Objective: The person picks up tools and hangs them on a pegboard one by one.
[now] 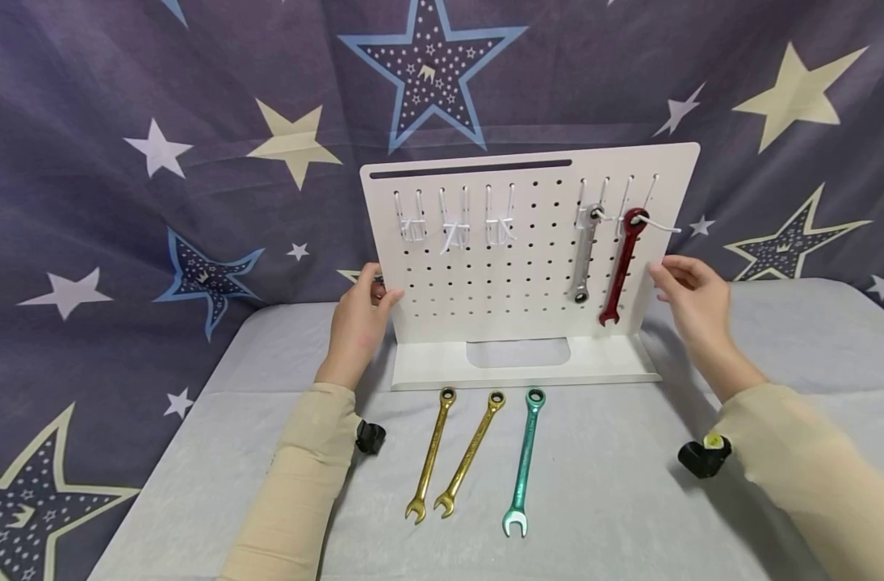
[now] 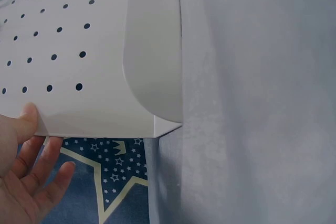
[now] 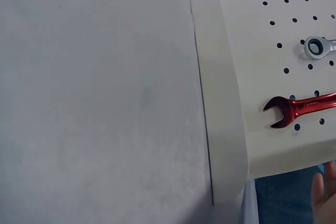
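Note:
A white pegboard (image 1: pixel 630 160) stands upright on its flat base (image 1: pixel 430 363). My left hand (image 1: pixel 360 323) grips its left edge, thumb on the front face and the other fingers behind. At the right edge my right hand (image 1: pixel 697 311) pinches the board, its thumb at the front. From hooks on the board's right side hang a silver wrench (image 1: pixel 585 257) and a red wrench (image 1: pixel 619 270). In the right wrist view, the red wrench's open end (image 3: pixel 286 111) points toward the base, with a few fingers (image 3: pixel 329 195) showing at the board's edge.
On the grey cloth before the base lie two gold wrenches (image 1: pixel 432 452) (image 1: pixel 474 448) and a green wrench (image 1: pixel 525 460). Several white hooks (image 1: pixel 412 230) on the board's left side carry nothing. A star-patterned curtain (image 1: pixel 216 161) hangs behind.

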A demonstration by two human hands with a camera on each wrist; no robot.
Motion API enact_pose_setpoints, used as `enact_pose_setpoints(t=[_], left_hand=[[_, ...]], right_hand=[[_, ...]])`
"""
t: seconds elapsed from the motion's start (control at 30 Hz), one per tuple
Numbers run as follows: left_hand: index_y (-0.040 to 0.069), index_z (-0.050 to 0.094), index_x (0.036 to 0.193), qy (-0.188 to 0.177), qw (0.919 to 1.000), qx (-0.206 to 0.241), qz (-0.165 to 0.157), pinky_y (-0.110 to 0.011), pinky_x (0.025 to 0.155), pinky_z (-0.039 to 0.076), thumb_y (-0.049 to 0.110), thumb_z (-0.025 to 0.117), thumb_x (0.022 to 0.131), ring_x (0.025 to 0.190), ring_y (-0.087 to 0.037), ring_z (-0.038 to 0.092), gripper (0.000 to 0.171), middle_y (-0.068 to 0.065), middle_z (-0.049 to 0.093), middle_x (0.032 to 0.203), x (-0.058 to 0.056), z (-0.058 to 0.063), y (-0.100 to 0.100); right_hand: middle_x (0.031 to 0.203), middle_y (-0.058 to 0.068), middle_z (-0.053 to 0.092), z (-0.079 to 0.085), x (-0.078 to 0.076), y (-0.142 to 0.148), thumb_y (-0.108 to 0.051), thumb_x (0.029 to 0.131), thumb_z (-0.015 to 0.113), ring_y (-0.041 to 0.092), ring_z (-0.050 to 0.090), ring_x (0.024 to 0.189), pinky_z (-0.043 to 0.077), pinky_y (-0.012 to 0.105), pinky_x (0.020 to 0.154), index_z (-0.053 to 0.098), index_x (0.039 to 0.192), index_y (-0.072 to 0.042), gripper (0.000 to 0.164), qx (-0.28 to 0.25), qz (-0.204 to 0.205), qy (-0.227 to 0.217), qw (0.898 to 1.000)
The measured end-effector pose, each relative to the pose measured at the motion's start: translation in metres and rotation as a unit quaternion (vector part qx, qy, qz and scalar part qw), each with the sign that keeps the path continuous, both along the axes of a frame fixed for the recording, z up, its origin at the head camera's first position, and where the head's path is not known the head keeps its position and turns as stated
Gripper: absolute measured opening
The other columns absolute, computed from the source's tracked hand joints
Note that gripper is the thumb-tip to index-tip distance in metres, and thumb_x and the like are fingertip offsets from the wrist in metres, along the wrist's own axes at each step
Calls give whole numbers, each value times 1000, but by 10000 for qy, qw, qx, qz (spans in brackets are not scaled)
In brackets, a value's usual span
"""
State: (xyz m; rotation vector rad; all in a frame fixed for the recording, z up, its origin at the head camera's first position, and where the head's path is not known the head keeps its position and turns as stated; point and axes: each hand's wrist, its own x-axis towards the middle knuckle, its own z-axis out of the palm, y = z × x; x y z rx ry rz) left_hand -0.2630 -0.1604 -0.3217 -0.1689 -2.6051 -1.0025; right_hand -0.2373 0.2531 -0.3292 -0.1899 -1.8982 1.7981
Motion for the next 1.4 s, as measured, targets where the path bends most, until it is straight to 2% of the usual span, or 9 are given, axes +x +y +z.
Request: enact_pose_setpoints(t=[0.17, 0.3, 0.53, 0.67, 0.87, 1.23, 1.4], left_hand=[[12, 49, 133, -18, 10000, -6, -8, -46, 82, 49, 28, 63, 98, 101, -30, 62, 41, -11, 63, 103, 0, 1, 0], [13, 49, 133, -27, 10000, -16, -8, -45, 81, 49, 29, 63, 98, 100, -30, 62, 41, -11, 63, 102, 0, 1, 0], [12, 49, 133, -4, 10000, -21, 16, -46, 83, 49, 28, 63, 98, 102, -30, 62, 42, -11, 63, 103, 1, 2, 0], [12, 49, 133, 22, 10000, -2, 9, -46, 83, 49, 28, 63, 98, 102, -30, 62, 40, -11, 63, 103, 1, 2, 0], [14, 50, 130, -40, 10000, -7, 22, -45, 81, 49, 28, 63, 99, 99, -29, 61, 37, -10, 61, 100, 1, 1, 0], [16, 51, 130, -106, 9999, -35, 31, -46, 83, 48, 31, 62, 99, 101, -29, 61, 36, -9, 63, 101, 1, -2, -2], [17, 52, 131, -100, 9997, -222, 67, -45, 80, 49, 31, 63, 99, 98, -28, 62, 37, -8, 64, 101, 3, 3, -1]], right_hand=[[80, -12, 65, -2, -8, -7, -15, 88, 77, 2, 59, 77, 50, 11, 65, 66, 90, -19, 12, -359, -142, 161, 9991], [78, -10, 64, -5, -12, -12, -13, 87, 78, 3, 57, 74, 48, 11, 63, 66, 88, -20, 14, -383, -321, 357, 9981], [76, -10, 67, -9, -16, -20, -9, 86, 78, 5, 57, 73, 45, 15, 71, 67, 89, -17, 14, -683, -227, 664, 9952], [74, -15, 66, -9, -19, -20, -16, 87, 78, 3, 57, 73, 44, 15, 70, 64, 86, -19, 14, -354, -374, 358, 9980], [68, -21, 63, -14, -22, -18, -22, 88, 77, -2, 55, 68, 42, 13, 63, 61, 80, -20, 18, -18, -495, -61, 9988], [64, -21, 60, -19, -22, -13, -31, 88, 76, 1, 49, 64, 38, 14, 56, 61, 76, -20, 22, 178, -345, -343, 9987], [63, -22, 59, -18, -21, -11, -30, 88, 75, -1, 49, 64, 39, 14, 57, 60, 74, -22, 22, 163, -301, -313, 9989]])
